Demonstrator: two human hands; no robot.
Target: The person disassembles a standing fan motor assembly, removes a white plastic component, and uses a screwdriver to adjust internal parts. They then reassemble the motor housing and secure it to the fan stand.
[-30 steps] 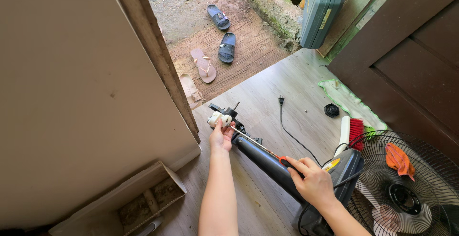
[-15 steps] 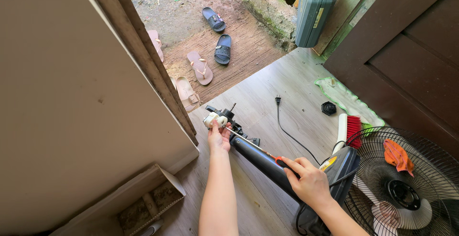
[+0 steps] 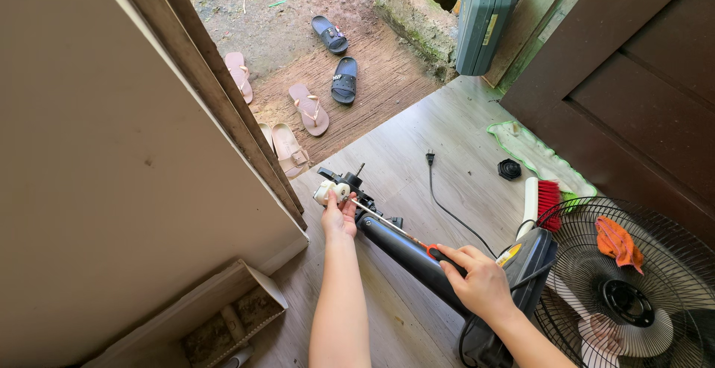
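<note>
Over fan pole point(image 3: 406, 252), both arms outstretched

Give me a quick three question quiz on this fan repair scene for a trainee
1. Which hand holds the screwdriver?
2. True or false: the left hand grips the white part at the top of the black fan column.
3. What lies on the fan grille: A an orange cloth, B a sandal, C a plug?

Key: 1. The right hand. 2. True. 3. A.
</note>
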